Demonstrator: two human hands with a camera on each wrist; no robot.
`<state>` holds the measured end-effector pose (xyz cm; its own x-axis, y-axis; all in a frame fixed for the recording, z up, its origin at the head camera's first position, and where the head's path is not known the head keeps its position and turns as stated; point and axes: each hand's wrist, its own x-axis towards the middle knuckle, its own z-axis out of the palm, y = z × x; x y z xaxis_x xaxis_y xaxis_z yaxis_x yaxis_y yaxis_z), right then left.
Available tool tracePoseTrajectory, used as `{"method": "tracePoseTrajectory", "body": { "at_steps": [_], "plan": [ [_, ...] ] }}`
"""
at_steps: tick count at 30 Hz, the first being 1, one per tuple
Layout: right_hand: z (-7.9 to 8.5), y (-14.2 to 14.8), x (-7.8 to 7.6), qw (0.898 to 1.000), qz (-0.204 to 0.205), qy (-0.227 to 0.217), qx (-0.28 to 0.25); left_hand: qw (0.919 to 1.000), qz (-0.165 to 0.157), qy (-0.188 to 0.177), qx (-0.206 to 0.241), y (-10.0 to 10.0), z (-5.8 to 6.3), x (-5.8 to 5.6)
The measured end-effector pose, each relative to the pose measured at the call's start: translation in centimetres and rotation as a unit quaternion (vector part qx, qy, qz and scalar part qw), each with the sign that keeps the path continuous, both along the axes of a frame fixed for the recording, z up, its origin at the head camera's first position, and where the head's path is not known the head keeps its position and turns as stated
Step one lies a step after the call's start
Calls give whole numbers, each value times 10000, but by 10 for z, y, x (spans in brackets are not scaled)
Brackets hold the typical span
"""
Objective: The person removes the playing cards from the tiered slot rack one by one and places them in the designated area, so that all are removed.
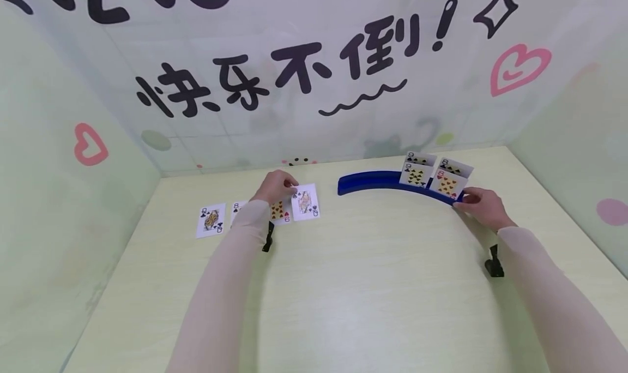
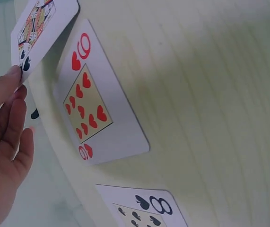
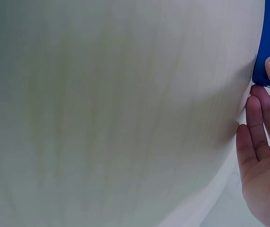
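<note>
My left hand (image 1: pixel 276 187) pinches a queen of spades (image 1: pixel 306 202) by its edge between thumb and fingertips. In the left wrist view that card is tilted up off the table, beside a nine of hearts (image 2: pixel 88 101) lying face up. Further left lie an eight of spades (image 2: pixel 144 208), mostly hidden behind my arm in the head view, and a queen of clubs (image 1: pixel 211 220). At the right, my right hand (image 1: pixel 483 206) grips the near end of a curved blue card holder (image 1: pixel 365 182), thumb on its front. Cards showing nines (image 1: pixel 416 175) and eights (image 1: pixel 448 184) stand in its slots.
The pale wooden table (image 1: pixel 353 286) meets a printed back wall (image 1: pixel 255 138) just behind the holder. Side walls (image 1: pixel 64 209) close off left and right. A black strap piece (image 1: pixel 494 265) hangs below the right wrist, another (image 1: pixel 268 238) below the left.
</note>
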<state>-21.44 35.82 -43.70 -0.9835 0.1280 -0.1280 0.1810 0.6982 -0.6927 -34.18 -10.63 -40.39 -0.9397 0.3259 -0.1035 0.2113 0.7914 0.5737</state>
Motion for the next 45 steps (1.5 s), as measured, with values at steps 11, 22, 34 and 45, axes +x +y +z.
{"method": "tracePoseTrajectory", "body": {
  "at_steps": [11, 22, 34, 45],
  "plan": [
    [1, -3, -1, 10000, -32, 20, 24, 9999, 73, 144, 3, -1, -19, -6],
    [2, -2, -2, 9999, 8, 87, 81, 9998, 148, 110, -79, -1, -29, -9],
    [4, -1, -2, 9999, -16, 73, 81, 9996, 200, 169, -43, 2, -28, -7],
    [2, -1, 1, 10000, -37, 37, 37, 9996, 112, 271, -12, 3, -29, -2]
  ]
}}
